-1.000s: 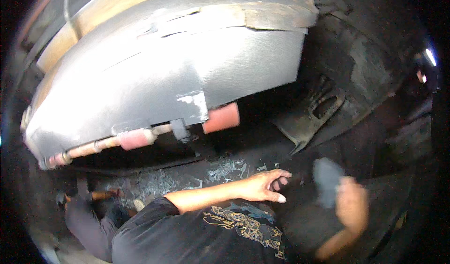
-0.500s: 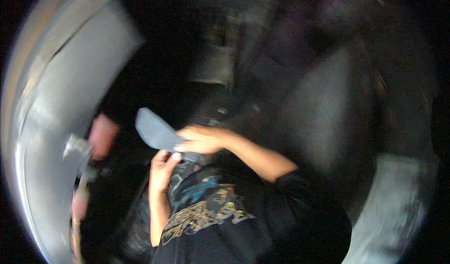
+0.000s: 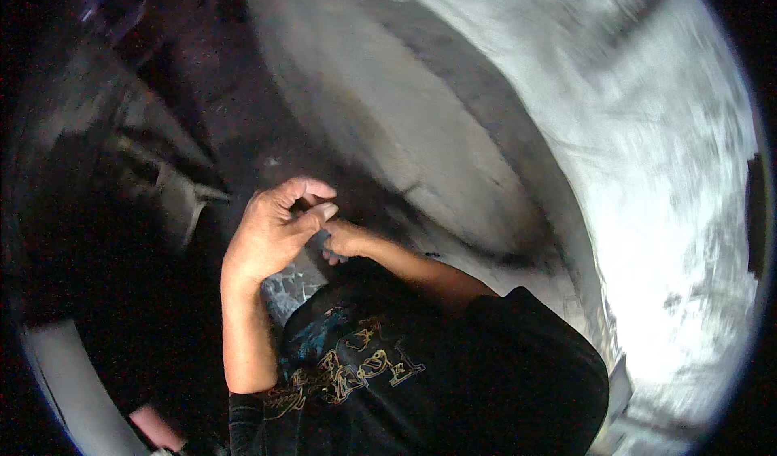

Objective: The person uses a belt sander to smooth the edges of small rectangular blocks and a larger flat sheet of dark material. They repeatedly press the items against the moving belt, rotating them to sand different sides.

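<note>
My left hand (image 3: 271,229) is raised in front of my body with its fingers curled. A gap shows between thumb and forefinger, and nothing is visible in it. Just beyond and to the right, my right hand (image 3: 344,240) is closed and turned down, its fingers partly hidden behind my left thumb. A small grey-blue bit shows beside the right fingers, too little of it to name. My black shirt (image 3: 486,375) with a printed pattern lies below both hands. Under the left wrist is a pale, mottled patch of cloth (image 3: 287,290).
A bright, whitish, rough-looking surface (image 3: 647,213) curves along the right side. Beside it lies a broad grey panel (image 3: 413,116) with dark edges. A pale angular object (image 3: 182,201) stands in shadow at left. At lower left are a grey strip (image 3: 77,383) and a blurred pink object (image 3: 158,428).
My view has swung to the right. Before, both hands pinched a flat grey-blue sheet; now they have come apart, and the sheet no longer shows as a whole.
</note>
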`<state>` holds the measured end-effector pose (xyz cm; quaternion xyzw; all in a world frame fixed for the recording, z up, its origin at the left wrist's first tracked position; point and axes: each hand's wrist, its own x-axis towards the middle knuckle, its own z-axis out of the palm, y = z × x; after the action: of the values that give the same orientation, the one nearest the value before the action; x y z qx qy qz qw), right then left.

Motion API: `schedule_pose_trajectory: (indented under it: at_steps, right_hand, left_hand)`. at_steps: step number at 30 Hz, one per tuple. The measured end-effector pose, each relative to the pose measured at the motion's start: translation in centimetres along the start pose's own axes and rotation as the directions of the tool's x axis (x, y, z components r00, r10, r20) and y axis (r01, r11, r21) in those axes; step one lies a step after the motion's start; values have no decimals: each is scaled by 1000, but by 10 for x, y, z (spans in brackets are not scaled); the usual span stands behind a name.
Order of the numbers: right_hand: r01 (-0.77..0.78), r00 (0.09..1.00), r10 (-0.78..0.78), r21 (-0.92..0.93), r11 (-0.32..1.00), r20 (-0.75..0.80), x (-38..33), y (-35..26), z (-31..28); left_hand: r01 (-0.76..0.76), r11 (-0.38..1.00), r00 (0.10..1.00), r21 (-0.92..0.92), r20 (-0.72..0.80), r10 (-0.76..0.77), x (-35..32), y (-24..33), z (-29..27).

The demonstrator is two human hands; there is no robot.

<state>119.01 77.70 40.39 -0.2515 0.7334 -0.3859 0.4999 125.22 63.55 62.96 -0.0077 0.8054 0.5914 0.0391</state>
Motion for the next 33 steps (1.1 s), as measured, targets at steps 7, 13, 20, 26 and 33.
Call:
schedule_pose_trajectory:
  at_steps: [7,13,20,26,33]
  right_hand:
    - [29,921,67,239,971,-383,-105,81,-71]
    - [23,866,141,320,947,-480,-172,112,-65]
    - [80,810,103,284,955,-577,-212,129,-75]
    - [121,793,57,248,961,-607,-236,124,-74]
    - [154,813,-5,206,966,-582,-236,117,-68]
  left_hand:
    - [-536,844,799,-22,310,516,92,90,165]
    - [-900,384,252,-207,474,844,82,135,267]
    - [-896,154,-80,-416,492,867,65,182,363]
    - [-773,24,-320,-635,421,849,-2,218,483]
    - [-857,-214,-483,-469,586,650,-43,236,563]
